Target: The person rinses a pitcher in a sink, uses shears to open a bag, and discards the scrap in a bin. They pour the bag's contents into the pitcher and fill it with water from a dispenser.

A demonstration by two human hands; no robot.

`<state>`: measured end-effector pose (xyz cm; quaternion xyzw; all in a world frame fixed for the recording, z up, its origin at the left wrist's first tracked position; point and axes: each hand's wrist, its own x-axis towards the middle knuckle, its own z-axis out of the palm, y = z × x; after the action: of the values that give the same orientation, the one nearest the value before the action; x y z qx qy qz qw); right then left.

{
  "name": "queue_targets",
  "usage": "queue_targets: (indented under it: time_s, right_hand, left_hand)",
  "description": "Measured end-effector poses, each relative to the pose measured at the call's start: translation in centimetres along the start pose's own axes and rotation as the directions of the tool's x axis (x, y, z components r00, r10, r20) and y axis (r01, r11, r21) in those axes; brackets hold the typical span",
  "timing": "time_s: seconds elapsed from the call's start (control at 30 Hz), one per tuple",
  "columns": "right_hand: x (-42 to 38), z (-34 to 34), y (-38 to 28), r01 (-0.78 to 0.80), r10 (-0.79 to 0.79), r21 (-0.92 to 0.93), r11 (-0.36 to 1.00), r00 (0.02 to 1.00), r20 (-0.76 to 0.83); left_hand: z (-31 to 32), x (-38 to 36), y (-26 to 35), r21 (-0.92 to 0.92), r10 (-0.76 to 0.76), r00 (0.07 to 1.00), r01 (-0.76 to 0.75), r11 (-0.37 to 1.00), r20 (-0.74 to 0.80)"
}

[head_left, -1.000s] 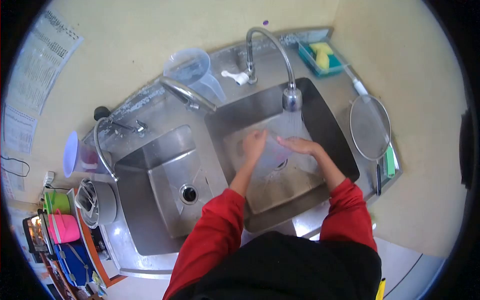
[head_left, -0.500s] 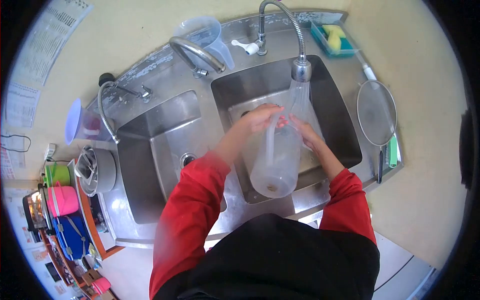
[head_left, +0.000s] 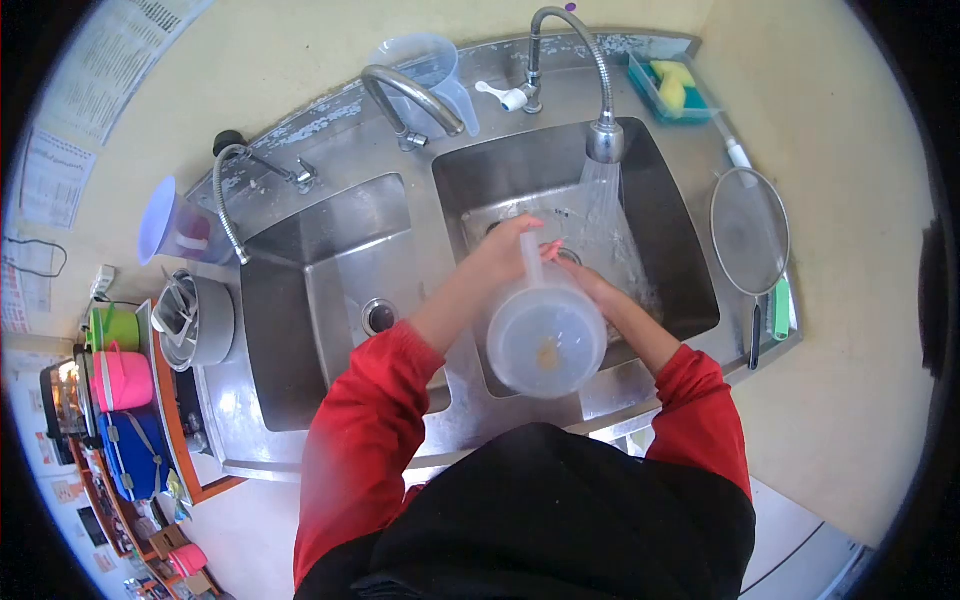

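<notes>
A translucent plastic pitcher [head_left: 546, 345] is tilted over the front of the right sink basin, its base turned up toward me. My left hand [head_left: 515, 248] is closed around its handle. At the far end, my right hand [head_left: 592, 285] holds the pitcher's side near the rim, its fingers partly hidden. Water [head_left: 603, 195] pours from the flexible faucet [head_left: 604, 142] into the basin [head_left: 675, 250] beyond my hands, apart from the pitcher. A brownish patch shows at the pitcher's base.
Left lies a second basin [head_left: 330, 330]. A clear jug [head_left: 425, 70] stands behind the curved tap [head_left: 410, 95]. On the right are a strainer [head_left: 750, 235], a green-handled brush [head_left: 781, 310] and a sponge tray [head_left: 675, 95]. Metal pots [head_left: 205, 320] stand at the left.
The pitcher has moved out of the water stream toward me, and its base has tipped up to face me. Both hands have stayed on it.
</notes>
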<state>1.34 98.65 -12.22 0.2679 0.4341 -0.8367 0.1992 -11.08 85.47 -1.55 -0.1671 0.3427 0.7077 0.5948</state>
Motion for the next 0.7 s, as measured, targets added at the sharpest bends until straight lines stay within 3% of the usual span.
queue_targets:
  time_s: [0.07,0.1,0.17,0.23,0.3,0.33,0.4,0.47,0.5,0.53,0.57,0.6,0.63,0.67,0.7]
  right_hand:
    - [-2.1,3.4,-2.4,0.116,-0.123,-0.167,0.979,0.992,-0.033]
    - [-2.0,4.3,-3.2,0.193,-0.234,-0.373,0.908,0.970,-0.068]
    - [-1.0,5.8,-5.4,0.280,-0.458,-0.726,0.629,0.887,-0.055]
    - [0.9,7.6,-8.5,0.406,-0.630,-0.795,0.451,0.776,0.039]
    - [4.7,8.9,-12.3,0.516,-0.927,-0.847,0.127,0.366,0.084]
    - [6.6,9.5,-14.9,0.490,-0.971,-0.871,0.025,0.217,0.095]
    - [10.1,10.6,-19.2,0.377,-0.994,-0.926,0.006,0.105,0.036]
    - [16.8,8.6,-23.0,0.371,-0.993,-0.928,-0.020,0.099,0.061]
    - [18.1,8.7,-24.1,0.314,-0.985,-0.948,0.044,0.170,0.011]
    - [22.0,5.9,-25.4,0.260,-0.941,-0.949,-0.177,0.237,0.241]
    - [26.4,2.9,-26.6,0.350,-0.900,-0.911,-0.216,0.290,0.325]
    - [26.5,3.4,-27.3,0.255,-0.826,-0.961,-0.102,0.517,0.225]
    - [26.7,3.5,-26.6,0.505,-0.826,-0.835,0.220,0.551,0.116]
    - [29.1,0.4,-26.9,0.559,-0.894,-0.824,-0.097,0.314,0.318]
    - [31.5,-2.6,-27.2,0.449,-0.862,-0.773,-0.449,0.010,0.507]
  left_hand:
    - [-1.7,-2.5,0.2,0.012,0.164,0.978,-0.167,0.986,0.128]
    - [-2.4,-4.1,0.8,-0.012,0.137,0.983,-0.137,0.991,0.121]
    - [-2.9,-7.5,1.6,-0.063,0.085,0.991,-0.079,0.995,0.107]
    - [-1.4,-11.3,0.2,0.130,0.332,0.943,-0.333,0.934,0.031]
    - [-0.5,-14.5,0.3,0.236,0.497,0.867,-0.489,0.840,0.025]
    - [-0.5,-16.0,0.9,0.239,0.543,0.839,-0.537,0.809,0.045]
    - [-1.0,-18.9,1.8,0.226,0.605,0.792,-0.606,0.763,0.079]
    - [-2.1,-21.8,2.1,0.200,0.654,0.751,-0.658,0.726,0.096]
    - [-2.7,-23.2,1.8,0.245,0.685,0.727,-0.674,0.697,0.052]
    - [-3.4,-24.5,1.0,0.289,0.720,0.694,-0.690,0.664,0.003]
    - [-4.1,-25.8,0.1,0.329,0.756,0.653,-0.704,0.630,-0.051]
    - [-5.5,-26.5,-1.1,0.462,0.811,0.579,-0.700,0.545,-0.079]
    - [-6.8,-27.5,-2.3,0.545,0.836,0.546,-0.687,0.481,-0.051]
    - [-7.4,-28.0,-3.6,0.681,0.920,0.390,-0.665,0.305,-0.030]
    - [-8.0,-28.3,-4.9,0.797,0.970,0.244,-0.589,0.132,0.020]
